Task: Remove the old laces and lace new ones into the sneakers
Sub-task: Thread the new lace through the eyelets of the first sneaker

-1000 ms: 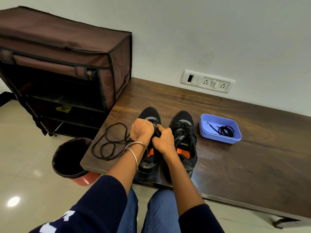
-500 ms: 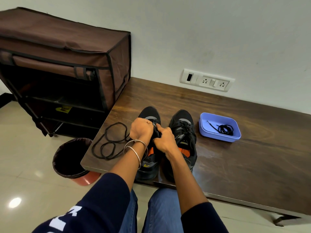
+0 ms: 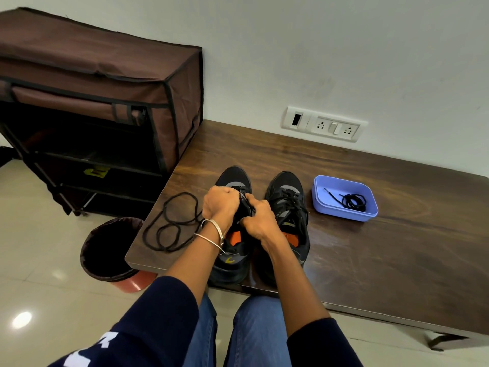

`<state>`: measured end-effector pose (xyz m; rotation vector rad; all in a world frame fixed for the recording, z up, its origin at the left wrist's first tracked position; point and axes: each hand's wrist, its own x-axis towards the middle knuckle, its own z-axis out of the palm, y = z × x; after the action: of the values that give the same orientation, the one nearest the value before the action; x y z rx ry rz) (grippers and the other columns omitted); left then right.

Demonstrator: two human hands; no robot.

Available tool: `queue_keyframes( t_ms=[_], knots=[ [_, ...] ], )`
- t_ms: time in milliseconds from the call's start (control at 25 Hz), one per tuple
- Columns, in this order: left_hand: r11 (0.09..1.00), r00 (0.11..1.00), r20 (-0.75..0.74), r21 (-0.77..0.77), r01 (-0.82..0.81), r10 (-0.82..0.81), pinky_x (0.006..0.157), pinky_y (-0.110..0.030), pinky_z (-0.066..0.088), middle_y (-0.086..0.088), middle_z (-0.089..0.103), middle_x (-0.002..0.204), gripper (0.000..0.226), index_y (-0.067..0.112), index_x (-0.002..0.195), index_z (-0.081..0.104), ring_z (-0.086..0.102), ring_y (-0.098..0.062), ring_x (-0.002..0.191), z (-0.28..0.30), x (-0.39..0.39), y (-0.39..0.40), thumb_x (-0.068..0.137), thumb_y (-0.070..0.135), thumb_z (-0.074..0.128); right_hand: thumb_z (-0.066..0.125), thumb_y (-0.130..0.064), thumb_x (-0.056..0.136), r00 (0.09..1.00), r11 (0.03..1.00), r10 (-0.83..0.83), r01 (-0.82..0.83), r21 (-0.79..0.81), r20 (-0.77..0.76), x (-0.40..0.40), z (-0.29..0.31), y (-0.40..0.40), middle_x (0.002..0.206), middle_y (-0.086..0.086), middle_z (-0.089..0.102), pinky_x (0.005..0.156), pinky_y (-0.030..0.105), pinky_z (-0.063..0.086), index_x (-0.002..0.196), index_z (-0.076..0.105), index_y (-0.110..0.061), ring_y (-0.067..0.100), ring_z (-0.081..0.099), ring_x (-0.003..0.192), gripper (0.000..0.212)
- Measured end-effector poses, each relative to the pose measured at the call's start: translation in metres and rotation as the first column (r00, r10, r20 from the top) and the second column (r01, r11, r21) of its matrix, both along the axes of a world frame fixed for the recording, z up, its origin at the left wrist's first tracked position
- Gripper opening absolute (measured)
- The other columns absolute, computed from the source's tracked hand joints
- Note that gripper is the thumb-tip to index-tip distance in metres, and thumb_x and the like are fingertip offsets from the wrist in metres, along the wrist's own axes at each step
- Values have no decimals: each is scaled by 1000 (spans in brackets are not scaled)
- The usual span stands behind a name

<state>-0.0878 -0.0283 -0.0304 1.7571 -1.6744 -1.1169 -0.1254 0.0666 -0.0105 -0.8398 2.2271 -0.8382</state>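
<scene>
Dark wooden table [image 3: 344, 255] against white wall. Two black sneakers, toes to wall. Left hand [image 3: 221, 205] and right hand [image 3: 260, 217], fingers curled, grip tongue area of left sneaker [image 3: 232, 181]. Right sneaker [image 3: 289, 205] laced. Loose black lace [image 3: 169, 226] at table's left edge. Coiled lace [image 3: 353, 201] in blue tray [image 3: 344, 214], right.

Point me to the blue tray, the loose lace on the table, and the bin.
blue tray [image 3: 344, 215]: head view, near wall.
loose lace [image 3: 169, 229]: head view, on the coiled loops.
bin [image 3: 87, 263]: head view, left rim of the liner.
</scene>
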Motion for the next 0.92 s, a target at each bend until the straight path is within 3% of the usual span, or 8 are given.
queue_keyframes(
  t_ms=[160,360,560,760,920],
  knots=[
    [998,997,-25,9,68,-68,61,-29,54,7,70,76,14,27,63,73,66,-20,76,2,2,1,74,25,64,59,-1,81,1000,1000,19,-18,25,-18,-1,5,1,141,10,36,100,37,47,151,31,-26,32,48,124,79],
    [991,991,75,-72,114,-109,56,-27,43,9,64,85,17,23,68,73,63,-22,81,4,4,5,78,24,59,57,0,83,994,995,71,-65,69,-79,-5,7,1,144,12,31,105,34,41,152,26,-22,33,40,132,79],
    [993,994,45,-70,100,-97,60,-29,49,5,68,88,16,20,73,71,64,-23,84,6,7,6,74,29,58,56,-1,83,997,998,50,-48,45,-57,-6,7,0,141,12,34,99,30,44,151,31,-25,33,45,127,76],
    [949,969,71,-195,248,-238,68,-31,50,4,67,101,18,25,84,76,62,-24,94,10,16,11,87,21,59,53,0,83,999,999,22,-21,36,-31,-3,7,1,145,11,34,102,36,46,151,28,-24,32,46,128,77],
    [957,976,47,-190,217,-212,64,-31,51,6,72,90,22,22,76,75,65,-21,86,9,14,13,91,28,59,52,0,82,998,999,20,-18,33,-53,-1,6,0,143,12,35,103,37,45,152,28,-25,32,45,128,77]
  ],
)
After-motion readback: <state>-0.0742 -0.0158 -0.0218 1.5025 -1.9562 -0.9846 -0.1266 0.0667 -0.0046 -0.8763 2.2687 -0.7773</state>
